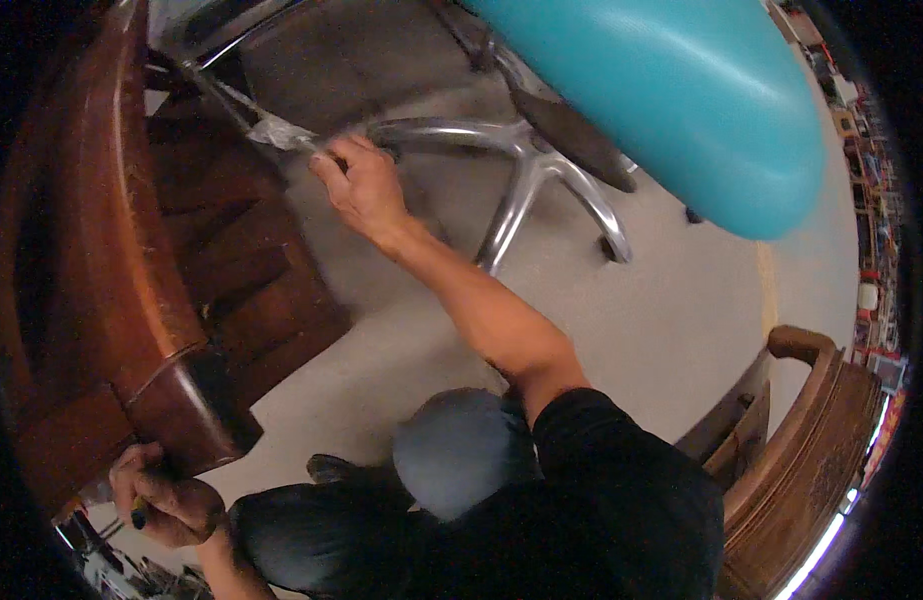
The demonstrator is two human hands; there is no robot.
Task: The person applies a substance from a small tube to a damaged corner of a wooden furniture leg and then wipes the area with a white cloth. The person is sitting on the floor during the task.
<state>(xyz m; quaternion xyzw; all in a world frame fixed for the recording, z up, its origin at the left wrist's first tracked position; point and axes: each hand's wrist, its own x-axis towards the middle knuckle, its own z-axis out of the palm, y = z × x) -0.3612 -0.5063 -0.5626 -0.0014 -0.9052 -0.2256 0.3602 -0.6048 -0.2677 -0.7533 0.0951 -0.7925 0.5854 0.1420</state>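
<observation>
My right hand reaches far forward and grips a crumpled piece of clear plastic wrap beside the dark wooden furniture piece on my left. My left hand is low at the bottom left, closed around a small dark tool with a yellow spot, pressed against the furniture's lower corner. My knee in grey cloth shows below.
A teal office chair seat hangs over a chrome star base on the pale floor. Another carved wooden chair stands at the right. Cluttered shelves line the far right rim.
</observation>
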